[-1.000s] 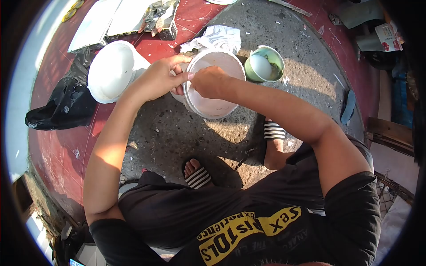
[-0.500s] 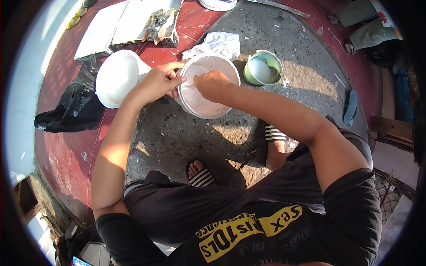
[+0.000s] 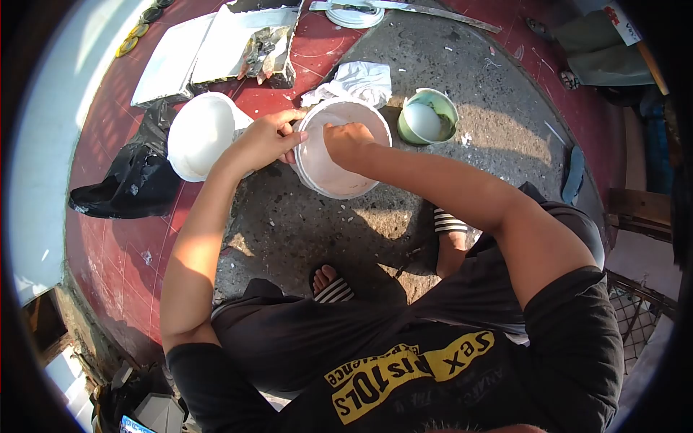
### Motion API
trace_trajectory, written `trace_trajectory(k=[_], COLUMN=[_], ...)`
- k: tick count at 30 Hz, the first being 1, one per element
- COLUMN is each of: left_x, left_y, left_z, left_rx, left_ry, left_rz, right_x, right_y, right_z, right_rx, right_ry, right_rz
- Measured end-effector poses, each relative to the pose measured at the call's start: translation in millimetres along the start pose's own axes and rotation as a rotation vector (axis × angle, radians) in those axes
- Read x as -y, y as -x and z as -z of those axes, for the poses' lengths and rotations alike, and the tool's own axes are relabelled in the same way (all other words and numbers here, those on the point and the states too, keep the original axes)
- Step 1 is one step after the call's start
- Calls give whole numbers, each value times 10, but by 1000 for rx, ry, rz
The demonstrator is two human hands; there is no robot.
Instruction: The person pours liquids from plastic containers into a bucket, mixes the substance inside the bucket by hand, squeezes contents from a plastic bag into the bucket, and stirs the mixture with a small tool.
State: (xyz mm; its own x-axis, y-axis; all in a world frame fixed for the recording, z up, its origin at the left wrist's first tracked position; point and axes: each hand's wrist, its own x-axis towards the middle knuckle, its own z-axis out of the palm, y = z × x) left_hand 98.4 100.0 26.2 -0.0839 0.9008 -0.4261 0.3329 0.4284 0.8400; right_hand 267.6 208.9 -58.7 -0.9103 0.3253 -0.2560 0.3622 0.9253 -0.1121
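Over the concrete floor (image 3: 426,54), a white plastic bucket (image 3: 339,172) has its mouth facing up, long axis roughly upright; left of the bucket is a white tub (image 3: 204,137), right a green pail (image 3: 408,131). The left hand (image 3: 273,141) grips its rim, pinching; the right hand (image 3: 351,144) is inside, grip hidden, cannot tell.

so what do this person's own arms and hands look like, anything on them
Plain black short sleeves cover the upper arms, leaving the forearms uncovered. The left hand and right hand are bare and ungloved, with nothing seen worn at the wrists. The right hand's fingers are largely hidden, so rings there can't be ruled out.
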Motion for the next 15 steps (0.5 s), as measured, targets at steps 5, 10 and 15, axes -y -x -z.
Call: trace_trajectory(k=[5, 10, 15], left_x=[43, 15, 6], left_y=[27, 7, 26], left_z=[43, 46, 52], left_rx=[-17, -8, -28], left_ry=[-6, -18, -39], left_rz=[54, 61, 52], right_x=[10, -45, 51], right_y=[-30, -79, -67], right_z=[-101, -169, -248], right_rx=[1, -95, -46], right_ry=[-93, -95, -232], right_rz=[111, -38, 45])
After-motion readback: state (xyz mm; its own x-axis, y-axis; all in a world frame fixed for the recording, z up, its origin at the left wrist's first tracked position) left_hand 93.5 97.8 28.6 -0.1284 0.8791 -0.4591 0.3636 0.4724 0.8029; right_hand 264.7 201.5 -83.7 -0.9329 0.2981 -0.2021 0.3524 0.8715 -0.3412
